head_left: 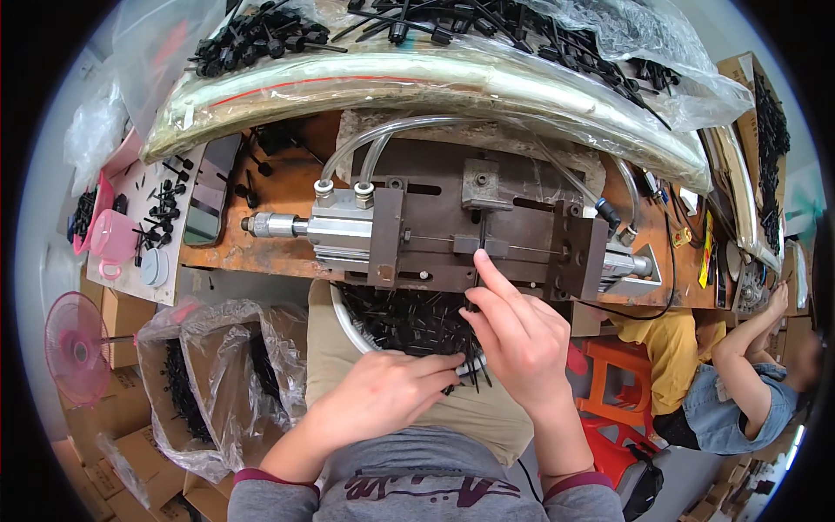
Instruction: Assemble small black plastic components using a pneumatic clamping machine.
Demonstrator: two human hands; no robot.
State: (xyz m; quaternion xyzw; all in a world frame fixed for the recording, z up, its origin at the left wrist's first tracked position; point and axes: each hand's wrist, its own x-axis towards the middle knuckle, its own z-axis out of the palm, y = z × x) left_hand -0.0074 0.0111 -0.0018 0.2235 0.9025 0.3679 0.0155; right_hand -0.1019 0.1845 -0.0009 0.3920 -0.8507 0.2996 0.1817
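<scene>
A dark metal clamping fixture (435, 244) lies before me on the bench, with a silver air cylinder (341, 237) on its left side. My right hand (524, 339) is raised to its front edge. Its index fingertip touches the small dark block (467, 244) at the middle, while the thumb and other fingers close round the lower end of a thin black plastic stem (477, 280). Lower left, my left hand (390, 383) reaches over a white basin (346, 324) of black stemmed plastic parts (404, 322) in my lap. Its fingers are bent together; what they pinch is hard to see.
Clear air hoses (400, 124) arch behind the fixture. A plastic-covered ledge (417, 78) carries heaps of black parts. At left are a phone (211, 196), pink cup (113, 237), pink fan (78, 348) and lined carton (217, 374). Another person (739, 391) sits right, beside an orange stool (616, 378).
</scene>
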